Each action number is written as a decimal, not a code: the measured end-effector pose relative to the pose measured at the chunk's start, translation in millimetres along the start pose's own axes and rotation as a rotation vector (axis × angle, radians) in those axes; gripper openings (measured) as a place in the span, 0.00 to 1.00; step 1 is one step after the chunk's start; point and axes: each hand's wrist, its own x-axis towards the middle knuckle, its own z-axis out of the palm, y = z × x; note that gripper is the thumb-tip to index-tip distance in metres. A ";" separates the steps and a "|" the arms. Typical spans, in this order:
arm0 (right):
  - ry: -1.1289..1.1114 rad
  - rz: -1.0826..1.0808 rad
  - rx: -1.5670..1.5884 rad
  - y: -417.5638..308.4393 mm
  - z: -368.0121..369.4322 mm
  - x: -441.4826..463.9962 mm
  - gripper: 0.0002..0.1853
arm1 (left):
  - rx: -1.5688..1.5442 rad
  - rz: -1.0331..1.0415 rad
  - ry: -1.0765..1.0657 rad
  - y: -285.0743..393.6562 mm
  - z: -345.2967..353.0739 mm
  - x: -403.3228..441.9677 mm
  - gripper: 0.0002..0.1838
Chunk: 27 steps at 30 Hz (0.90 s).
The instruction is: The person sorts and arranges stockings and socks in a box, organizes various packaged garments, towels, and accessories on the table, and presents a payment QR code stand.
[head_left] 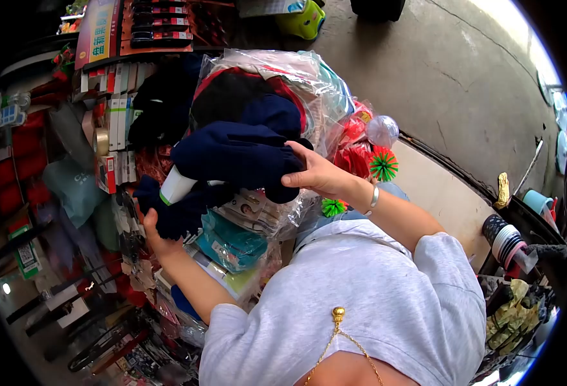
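Dark navy folded fabric (228, 151), perhaps clothing, lies bunched over a pile of goods. My right hand (312, 170) grips its right end, thumb and fingers closed around the cloth. At the lower left, my left hand (158, 235) holds another navy bundle (174, 215); most of its fingers are hidden by the cloth. A white paper label with a green edge (177, 186) sits between the two bundles. Behind them is a clear plastic bag (322, 83) with folded textiles inside. A teal plastic-wrapped packet (232, 238) lies just below the navy cloth.
Boxed goods (119, 119) and a roll of tape (101, 141) stand at the left. Red wrapped items and a spiky green-red ball (384, 164) lie on the right. A yellow-green plastic stool (302, 20) is at the top. Grey concrete floor (457, 71) stretches to the upper right.
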 end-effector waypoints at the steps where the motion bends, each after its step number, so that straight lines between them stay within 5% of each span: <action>1: -0.006 -0.035 0.004 -1.8 1.4 0.3 0.48 | -0.038 0.009 0.049 -9.7 2.3 -3.2 0.33; 13: 0.249 -0.050 0.142 2.4 -33.8 -11.0 0.24 | -0.186 -0.118 0.182 -63.6 -27.6 -17.9 0.28; 22: 0.321 -0.294 -0.374 6.7 -19.9 1.0 0.16 | -0.220 -0.149 0.162 -71.1 -35.1 -14.9 0.31; 27: 0.406 -0.254 -0.533 -5.0 -12.7 11.7 0.09 | -0.243 -0.158 0.159 -75.6 -44.5 -8.6 0.31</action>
